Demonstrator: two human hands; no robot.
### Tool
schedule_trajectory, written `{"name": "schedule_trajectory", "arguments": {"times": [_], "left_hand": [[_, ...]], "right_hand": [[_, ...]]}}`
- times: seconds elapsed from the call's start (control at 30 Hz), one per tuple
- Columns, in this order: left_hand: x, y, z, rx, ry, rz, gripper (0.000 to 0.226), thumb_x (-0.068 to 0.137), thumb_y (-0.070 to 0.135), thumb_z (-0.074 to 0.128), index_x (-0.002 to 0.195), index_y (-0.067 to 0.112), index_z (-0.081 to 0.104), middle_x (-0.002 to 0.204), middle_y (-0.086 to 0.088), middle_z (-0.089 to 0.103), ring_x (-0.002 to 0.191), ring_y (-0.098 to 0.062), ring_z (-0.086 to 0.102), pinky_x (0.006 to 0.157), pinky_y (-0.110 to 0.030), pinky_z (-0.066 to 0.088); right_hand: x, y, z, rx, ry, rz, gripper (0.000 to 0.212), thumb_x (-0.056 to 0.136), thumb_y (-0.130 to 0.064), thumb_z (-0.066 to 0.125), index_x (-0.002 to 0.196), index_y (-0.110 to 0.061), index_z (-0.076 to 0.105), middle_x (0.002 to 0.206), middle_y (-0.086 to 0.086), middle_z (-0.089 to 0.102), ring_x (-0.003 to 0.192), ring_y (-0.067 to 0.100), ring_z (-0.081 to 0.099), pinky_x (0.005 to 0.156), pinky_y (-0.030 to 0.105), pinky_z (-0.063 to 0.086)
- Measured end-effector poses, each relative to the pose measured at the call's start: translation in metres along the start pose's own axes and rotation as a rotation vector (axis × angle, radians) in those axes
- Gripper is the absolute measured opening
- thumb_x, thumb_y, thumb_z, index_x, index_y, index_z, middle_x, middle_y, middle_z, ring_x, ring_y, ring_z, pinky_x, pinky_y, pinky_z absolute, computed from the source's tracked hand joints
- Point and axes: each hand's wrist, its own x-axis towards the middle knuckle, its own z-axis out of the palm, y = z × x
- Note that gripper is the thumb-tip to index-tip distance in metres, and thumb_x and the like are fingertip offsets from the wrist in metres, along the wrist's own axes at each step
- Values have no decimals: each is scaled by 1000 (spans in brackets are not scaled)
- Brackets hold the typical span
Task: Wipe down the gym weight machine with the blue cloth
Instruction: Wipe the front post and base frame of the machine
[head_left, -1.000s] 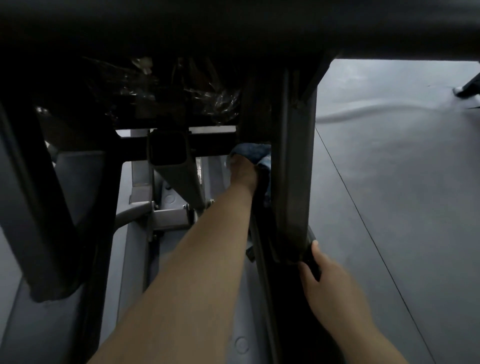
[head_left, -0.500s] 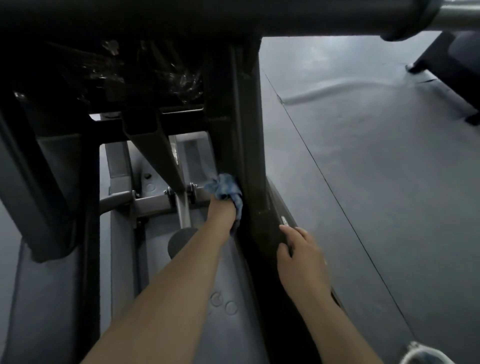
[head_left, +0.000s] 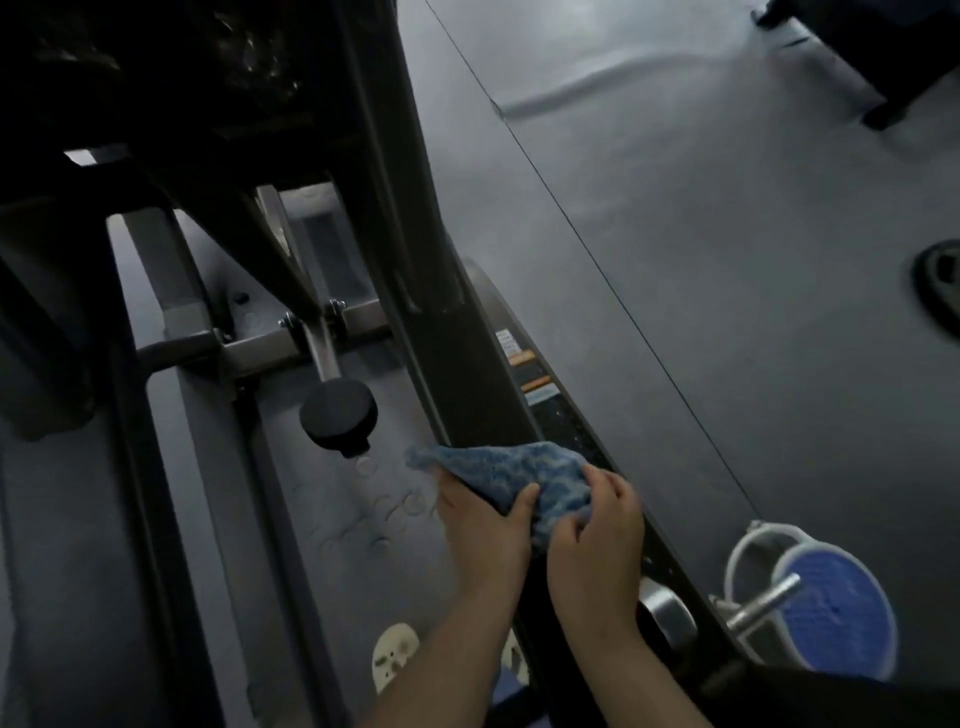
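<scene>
Head view: both your hands hold the blue cloth (head_left: 511, 475) over the weight machine's frame rail (head_left: 467, 343).
Your left hand (head_left: 480, 525) reaches forward, thumb and fingers pinching the cloth's left part. Just beside it, your right hand (head_left: 597, 535) curls its fingers round the cloth's right edge, above the rail.

Two bare forearms, no sleeves, no watch or bands at the wrists, left hand (head_left: 485, 525) and right hand (head_left: 597, 525) ungloved and without rings, short plain nails, a dark garment edge at the lower right corner
</scene>
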Motion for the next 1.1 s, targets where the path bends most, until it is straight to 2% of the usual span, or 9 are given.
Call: {"name": "schedule_trajectory", "arguments": {"times": [0.1,0.23,0.37,0.43,0.53,0.67,0.87,0.97,1.1], "left_hand": [[-32,-23,-3,-6,-59,-4,88,68,24,80,138,9,30,129,-10,48,120,-26,50,101,-44,43],[-43,-30,-9,-30,-118,-22,64,86,12,63,140,9,30,124,-5,51,114,-17,51,94,-28,42],[-23,-12,-12,9,-136,-27,51,93,14,54,137,4,30,129,-12,51,112,-22,52,85,-23,39],[-8,-2,-11,56,-137,-19,49,93,15,53,134,0,30,129,-15,49,113,-23,51,86,-25,40],[7,5,-11,210,-85,66,71,91,21,57,143,-1,15,143,-19,35,130,-31,39,107,-38,34],[-14,7,-17,631,-109,201,97,91,42,53,145,4,-18,156,-14,-15,145,-27,-3,116,-33,6],[-96,-35,-25,508,-324,104,96,90,31,59,147,5,-14,156,-12,2,142,-21,14,112,-24,16],[-129,-48,-23,489,-382,27,92,90,24,59,147,5,-11,155,-10,7,141,-18,20,112,-24,18],[-141,-47,-21,592,-371,70,90,95,26,50,144,12,-24,154,-8,-21,145,-18,6,114,-23,13]], "right_hand": [[-21,18,-7,-142,-161,-22,44,97,-19,40,141,-19,40,147,-4,33,132,12,29,109,27,25],[-21,25,-8,-307,-269,-48,51,100,-34,32,148,-22,21,156,-7,20,141,9,20,118,40,8],[9,11,0,-143,-304,-57,52,99,-31,40,147,-18,25,144,2,43,130,21,39,111,44,25],[27,4,3,-183,-334,-81,49,99,-32,38,145,-19,28,139,2,48,125,23,44,113,46,20],[36,10,3,-253,-346,-140,47,99,-32,36,144,-18,30,135,1,51,124,23,46,113,44,19],[12,39,-8,-317,-258,-145,34,99,-29,38,130,-18,45,117,4,58,109,22,47,84,34,37],[-32,70,-31,-629,-263,-142,50,97,-21,39,145,-13,27,140,5,33,125,20,31,101,27,31],[-44,77,-36,-575,-364,-131,63,96,-19,42,150,-9,11,149,6,26,136,19,25,110,27,25],[-28,70,-32,-295,-397,13,30,100,-29,33,116,-8,47,114,7,56,109,22,54,79,25,38]]}}
